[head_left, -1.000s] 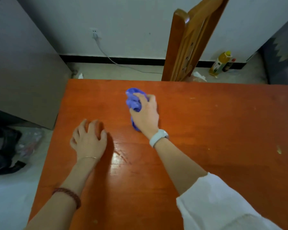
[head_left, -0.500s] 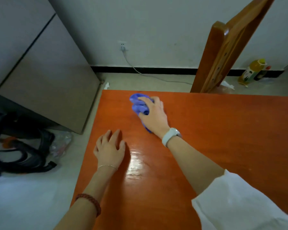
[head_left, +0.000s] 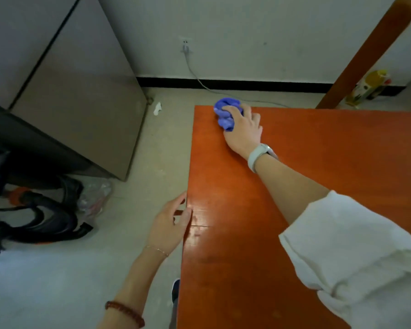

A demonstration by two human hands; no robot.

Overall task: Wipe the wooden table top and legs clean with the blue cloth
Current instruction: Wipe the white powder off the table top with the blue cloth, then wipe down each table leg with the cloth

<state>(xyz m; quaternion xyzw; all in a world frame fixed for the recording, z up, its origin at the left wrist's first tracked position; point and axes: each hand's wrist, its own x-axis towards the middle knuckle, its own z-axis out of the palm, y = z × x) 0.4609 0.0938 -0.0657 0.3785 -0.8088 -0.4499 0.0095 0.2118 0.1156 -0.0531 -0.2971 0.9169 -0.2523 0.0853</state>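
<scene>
The orange-brown wooden table top [head_left: 318,186] fills the right half of the head view. My right hand [head_left: 243,129] grips the bunched blue cloth [head_left: 226,112] and presses it on the table's far left corner. A white band sits on that wrist. My left hand [head_left: 170,224] lies at the table's left edge, fingers fairly straight, fingertips touching the edge. The table legs are hidden below the top.
A wooden chair back [head_left: 370,53] leans behind the table at the upper right. A yellow bottle [head_left: 368,87] stands by the wall. A grey cabinet [head_left: 81,91] stands left, with dark bags [head_left: 38,210] on the floor. A cable [head_left: 199,81] runs from a wall socket.
My right hand has slid the cloth to the table's far left corner. My left hand has moved off the top to the left edge. The view has swung left.
</scene>
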